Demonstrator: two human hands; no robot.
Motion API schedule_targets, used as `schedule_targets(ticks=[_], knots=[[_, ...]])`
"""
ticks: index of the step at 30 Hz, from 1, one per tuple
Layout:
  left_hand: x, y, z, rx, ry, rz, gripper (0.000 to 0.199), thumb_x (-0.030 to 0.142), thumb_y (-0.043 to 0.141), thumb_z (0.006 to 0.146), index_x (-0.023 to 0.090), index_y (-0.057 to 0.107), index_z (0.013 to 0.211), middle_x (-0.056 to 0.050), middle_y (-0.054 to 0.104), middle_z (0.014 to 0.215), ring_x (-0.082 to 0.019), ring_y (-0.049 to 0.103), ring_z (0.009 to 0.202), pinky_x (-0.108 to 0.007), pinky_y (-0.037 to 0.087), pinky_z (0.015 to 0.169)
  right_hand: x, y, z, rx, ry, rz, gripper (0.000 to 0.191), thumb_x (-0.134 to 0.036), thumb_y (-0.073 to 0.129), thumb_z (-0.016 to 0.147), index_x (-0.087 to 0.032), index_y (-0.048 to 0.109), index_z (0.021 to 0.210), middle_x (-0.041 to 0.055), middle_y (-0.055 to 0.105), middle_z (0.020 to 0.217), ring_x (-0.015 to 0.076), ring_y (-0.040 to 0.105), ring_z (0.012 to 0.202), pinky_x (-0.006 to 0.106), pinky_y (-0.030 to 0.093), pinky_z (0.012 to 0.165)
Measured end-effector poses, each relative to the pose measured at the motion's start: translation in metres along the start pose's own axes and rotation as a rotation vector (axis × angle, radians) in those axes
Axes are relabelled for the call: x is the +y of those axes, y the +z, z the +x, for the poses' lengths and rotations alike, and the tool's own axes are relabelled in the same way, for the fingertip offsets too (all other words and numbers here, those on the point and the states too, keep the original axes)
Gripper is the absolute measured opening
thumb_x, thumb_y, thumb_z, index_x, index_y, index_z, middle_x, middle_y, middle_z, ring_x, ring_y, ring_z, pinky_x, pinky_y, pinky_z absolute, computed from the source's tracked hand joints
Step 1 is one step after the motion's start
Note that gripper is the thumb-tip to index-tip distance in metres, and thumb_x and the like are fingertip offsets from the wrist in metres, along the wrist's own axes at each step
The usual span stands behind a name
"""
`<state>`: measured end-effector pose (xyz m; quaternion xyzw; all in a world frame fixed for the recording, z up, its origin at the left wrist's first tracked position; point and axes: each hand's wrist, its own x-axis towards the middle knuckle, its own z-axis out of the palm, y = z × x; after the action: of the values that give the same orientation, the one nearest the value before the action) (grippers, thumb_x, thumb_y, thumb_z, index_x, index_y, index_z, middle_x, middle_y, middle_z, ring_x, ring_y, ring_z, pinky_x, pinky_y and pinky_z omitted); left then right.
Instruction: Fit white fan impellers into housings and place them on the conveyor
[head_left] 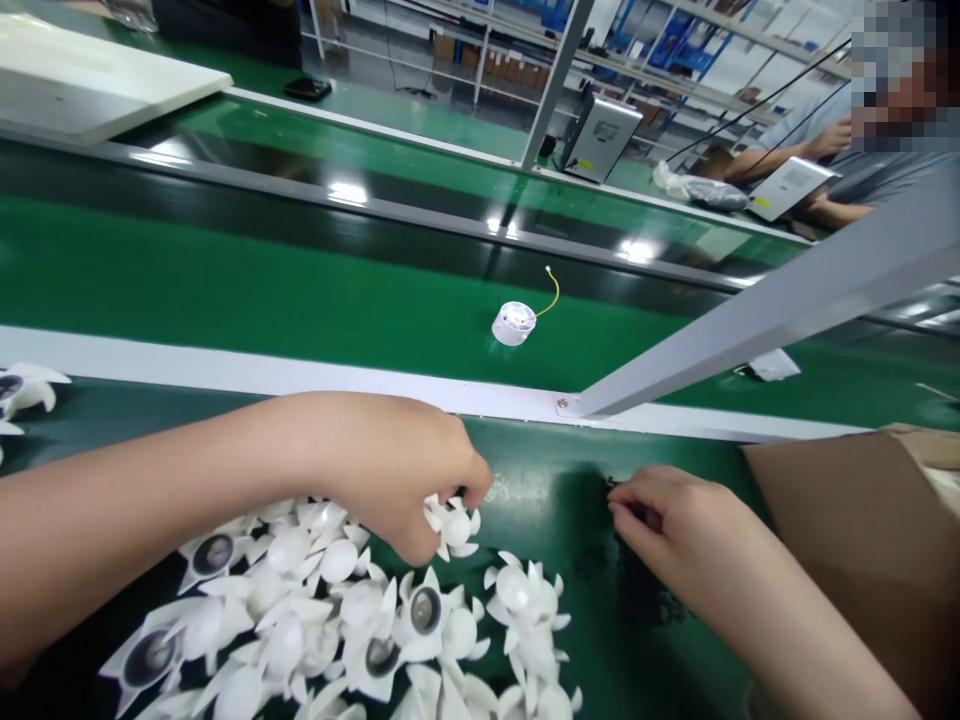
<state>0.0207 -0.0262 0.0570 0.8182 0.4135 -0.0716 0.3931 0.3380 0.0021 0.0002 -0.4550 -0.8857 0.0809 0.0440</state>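
Note:
My left hand (pixel 409 465) reaches in from the left with its fingers curled round a small white fan impeller (pixel 456 527). Below and around it lies a heap of similar white impellers (pixel 281 640), some showing dark round hubs. On the right, my right hand (pixel 667 515) is closed in a pinch low over the dark green work surface (pixel 540 470). Something small and dark shows at its fingertips, too small to name. Beneath that wrist is a dark patch whose contents I cannot make out.
A white round housing (pixel 514 325) with a yellow wire sits on the green belt (pixel 247 285) beyond the white rail. A grey post (pixel 720 325) slants up to the right. A cardboard box (pixel 832 530) stands at right. Across the line, a person holds a silver box (pixel 793 187).

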Motion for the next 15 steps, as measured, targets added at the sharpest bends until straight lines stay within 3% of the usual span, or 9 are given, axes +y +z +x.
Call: schedule_targets(ticks=[4,8,13,15], knots=[[-0.016,-0.011,-0.002,-0.020,0.035,-0.101,0.035,0.022,0.068,0.069,0.028,0.072,0.103,0.001,0.067,0.087,-0.015,0.060,0.071,-0.023,0.037,0.055,-0.010,0.001,-0.002,0.021,0.003,-0.105,0.023,-0.026,0.052,0.083,-0.024,0.069,0.068,0.0022,0.064,0.074,0.0148,0.056,0.051,0.030,0.041,0.049],[-0.036,-0.019,0.003,-0.003,0.152,-0.215,0.028,0.024,0.065,0.078,0.025,0.073,0.105,0.001,0.065,0.084,-0.013,0.057,0.070,-0.022,0.041,0.058,-0.024,-0.003,0.000,-0.091,0.078,-0.266,0.028,-0.019,0.051,0.085,-0.022,0.063,0.060,0.0018,0.060,0.071,0.0137,0.054,0.050,0.029,0.032,0.046],[-0.044,-0.007,0.024,0.443,0.353,-0.170,0.017,0.023,0.068,0.082,0.021,0.073,0.099,-0.001,0.067,0.093,-0.011,0.060,0.079,-0.020,0.044,0.067,-0.037,-0.007,0.008,-0.154,0.109,-0.405,0.029,-0.014,0.056,0.084,-0.020,0.053,0.056,0.0011,0.056,0.066,0.0161,0.053,0.049,0.028,0.023,0.046],[-0.045,0.000,0.031,0.536,0.429,-0.069,0.017,0.015,0.066,0.083,0.021,0.073,0.098,-0.002,0.068,0.097,-0.013,0.062,0.088,-0.021,0.045,0.074,-0.038,-0.006,0.010,-0.147,0.098,-0.415,0.028,-0.014,0.057,0.083,-0.020,0.052,0.055,0.0006,0.055,0.065,0.0156,0.050,0.048,0.028,0.021,0.046]])
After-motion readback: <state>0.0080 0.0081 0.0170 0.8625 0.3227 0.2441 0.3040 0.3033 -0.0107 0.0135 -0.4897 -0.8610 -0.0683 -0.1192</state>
